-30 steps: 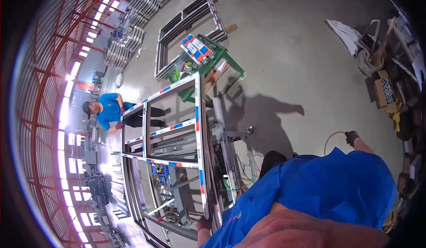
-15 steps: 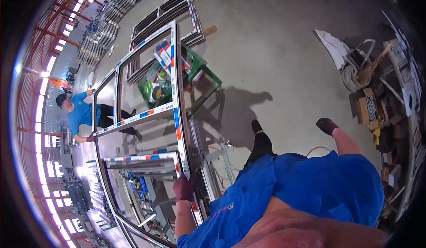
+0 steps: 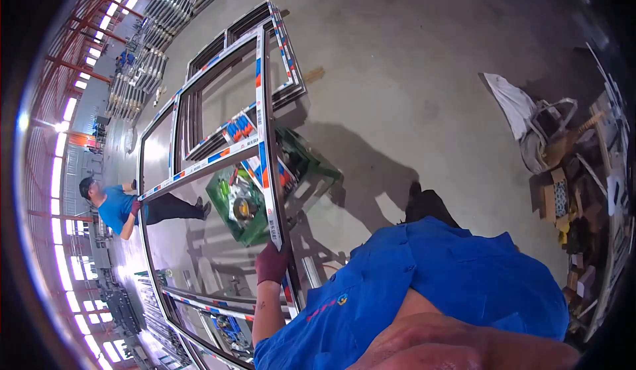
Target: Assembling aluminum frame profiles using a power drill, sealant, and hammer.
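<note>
A large dark window frame with crossbars and printed white, blue and orange protective tape stands on my left. My left hand, in a dark red glove, is closed round its near side member. A co-worker in a blue shirt and dark cap stands at the far side, gloved hands at the frame's opposite edge. Through the opening shows a green cart holding a tape roll, a green bottle and other small items. My right hand is out of sight.
More taped frames stand beyond the cart. To the right, a white sack, an open cardboard box and other clutter line the side. Metal profiles are stacked at the far left. Another taped frame lies lower left.
The cart and standing frames have shifted relative to the held frame as I move forward with it. The co-worker has moved too. My right hand has left the view; my left keeps its grip.
</note>
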`<action>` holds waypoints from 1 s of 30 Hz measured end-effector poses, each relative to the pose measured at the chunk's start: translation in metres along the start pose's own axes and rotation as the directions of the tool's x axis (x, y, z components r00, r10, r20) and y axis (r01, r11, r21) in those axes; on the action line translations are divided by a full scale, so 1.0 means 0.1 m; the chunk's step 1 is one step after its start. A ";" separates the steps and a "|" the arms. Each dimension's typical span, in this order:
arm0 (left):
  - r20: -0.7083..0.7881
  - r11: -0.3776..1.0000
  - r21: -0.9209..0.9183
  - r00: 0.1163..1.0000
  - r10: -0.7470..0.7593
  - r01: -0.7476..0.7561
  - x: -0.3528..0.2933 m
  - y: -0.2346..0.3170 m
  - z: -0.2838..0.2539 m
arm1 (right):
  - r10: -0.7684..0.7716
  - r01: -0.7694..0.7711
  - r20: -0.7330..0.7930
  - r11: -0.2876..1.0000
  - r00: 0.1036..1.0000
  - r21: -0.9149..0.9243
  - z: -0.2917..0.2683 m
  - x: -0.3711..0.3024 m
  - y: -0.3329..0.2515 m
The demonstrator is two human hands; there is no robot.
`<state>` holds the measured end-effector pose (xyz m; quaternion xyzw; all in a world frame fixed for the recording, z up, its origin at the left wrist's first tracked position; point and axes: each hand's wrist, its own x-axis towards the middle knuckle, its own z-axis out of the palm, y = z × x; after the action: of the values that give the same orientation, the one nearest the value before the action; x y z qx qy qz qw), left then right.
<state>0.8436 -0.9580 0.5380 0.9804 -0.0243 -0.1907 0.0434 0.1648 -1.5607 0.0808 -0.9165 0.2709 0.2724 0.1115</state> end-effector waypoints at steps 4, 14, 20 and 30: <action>0.029 0.995 0.082 0.998 -0.060 0.057 1.04 0.35 -0.14 | 0.248 -0.216 -0.119 0.948 0.961 0.234 -1.23 0.89 -0.17; 0.113 0.956 0.008 0.950 -0.291 0.292 3.46 1.25 -0.55 | -0.118 0.096 -0.075 0.962 0.990 -0.256 -4.67 5.71 0.97; 0.172 0.977 0.168 0.972 -0.158 0.129 5.45 2.11 -1.07 | -0.288 0.311 -0.536 0.949 0.794 -0.050 -7.87 9.35 -0.50; 0.306 0.994 0.050 0.946 -0.108 0.097 8.52 3.03 -1.67 | -0.389 0.369 -0.023 0.852 0.921 0.373 -8.55 11.35 -3.43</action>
<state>1.6857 -1.3015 0.4042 0.9391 0.0170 -0.3430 0.0122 1.5309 -2.0718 0.1722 -0.9066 0.1285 0.2134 0.3406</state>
